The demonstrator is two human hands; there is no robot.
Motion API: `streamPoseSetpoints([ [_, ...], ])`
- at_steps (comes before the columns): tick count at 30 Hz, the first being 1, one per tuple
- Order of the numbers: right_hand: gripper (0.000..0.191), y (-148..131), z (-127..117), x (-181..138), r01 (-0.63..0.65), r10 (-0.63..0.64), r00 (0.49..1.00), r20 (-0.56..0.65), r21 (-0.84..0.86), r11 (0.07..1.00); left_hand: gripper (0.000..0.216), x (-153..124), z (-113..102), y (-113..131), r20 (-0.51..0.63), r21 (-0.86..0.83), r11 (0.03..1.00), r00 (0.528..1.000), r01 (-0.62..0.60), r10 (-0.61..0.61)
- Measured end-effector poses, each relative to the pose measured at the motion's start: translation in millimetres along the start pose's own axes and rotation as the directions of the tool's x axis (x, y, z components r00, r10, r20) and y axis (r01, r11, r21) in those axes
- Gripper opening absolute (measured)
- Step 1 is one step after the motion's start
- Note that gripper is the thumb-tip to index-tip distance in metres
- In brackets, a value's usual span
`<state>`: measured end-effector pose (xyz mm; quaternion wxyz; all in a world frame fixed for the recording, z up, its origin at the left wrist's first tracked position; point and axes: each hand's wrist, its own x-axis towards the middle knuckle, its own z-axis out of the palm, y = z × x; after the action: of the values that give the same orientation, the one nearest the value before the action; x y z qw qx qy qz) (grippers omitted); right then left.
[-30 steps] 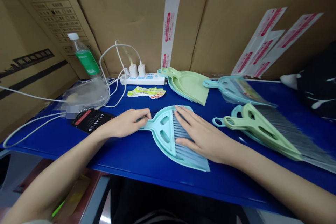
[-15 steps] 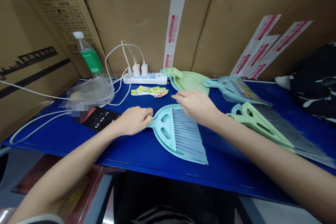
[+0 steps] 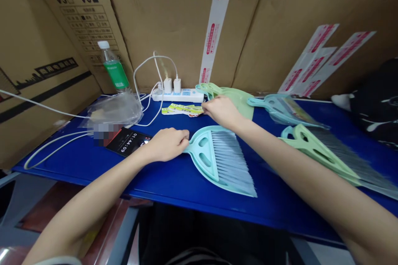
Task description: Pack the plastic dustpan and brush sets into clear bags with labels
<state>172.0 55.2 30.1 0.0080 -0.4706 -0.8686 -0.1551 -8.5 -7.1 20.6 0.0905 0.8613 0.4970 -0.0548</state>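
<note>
My left hand [image 3: 169, 145] is closed around the handle of a light blue dustpan [image 3: 199, 165], which lies on the blue table. A matching brush [image 3: 231, 161] with grey-blue bristles is nested in the pan, bristles to the right. Beyond it, my right hand [image 3: 222, 112] is closed, its fingertips at the right end of some green-and-white printed paper strips [image 3: 182, 109]. Whether a strip is pinched between the fingers I cannot tell. Behind that hand lie green dustpans [image 3: 241, 98], partly hidden by it.
A power strip [image 3: 164, 96] with chargers and white cables stands at the back. To the left are a bottle [image 3: 115, 74], a clear plastic bag [image 3: 120, 109] and a phone [image 3: 127, 140] showing a timer. A bagged blue dustpan [image 3: 276, 107] and a green brush [image 3: 323, 153] lie right.
My right hand has moved left and away from me to the end of the paper strips. My left hand still holds the dustpan. The view has shifted slightly.
</note>
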Motion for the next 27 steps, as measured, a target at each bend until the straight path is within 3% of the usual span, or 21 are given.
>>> streamPoseSetpoints([
  [7, 0.023, 5, -11, -36, 0.01, -0.01, 1.0, -0.004, 0.001, 1.0, 0.026, 1, 0, 1, -0.005, -0.027, 0.999, 1.0, -0.021, 0.02],
  [11, 0.024, 12, -8, -70, 0.129, -0.113, 0.985, -0.131, 0.116, 0.985, 0.024, 1, 0, 1, -0.009, -0.021, 0.999, 1.0, -0.028, 0.028],
  [17, 0.031, 18, 3, -108, 0.246, -0.201, 0.967, -0.154, 0.394, 0.886, 0.021, 1, 1, 1, 0.002, -0.037, 0.998, 0.999, -0.043, 0.043],
  [23, 0.035, 12, 2, -124, 0.258, -0.259, 0.963, -0.081, 0.563, 0.785, 0.02, 2, 1, 2, 0.001, -0.065, 0.997, 0.999, -0.05, 0.05],
  [27, 0.037, 16, -1, -128, 0.282, -0.294, 0.951, -0.094, 0.653, 0.703, 0.019, 3, 1, 2, -0.016, -0.092, 0.994, 0.999, -0.051, 0.05],
])
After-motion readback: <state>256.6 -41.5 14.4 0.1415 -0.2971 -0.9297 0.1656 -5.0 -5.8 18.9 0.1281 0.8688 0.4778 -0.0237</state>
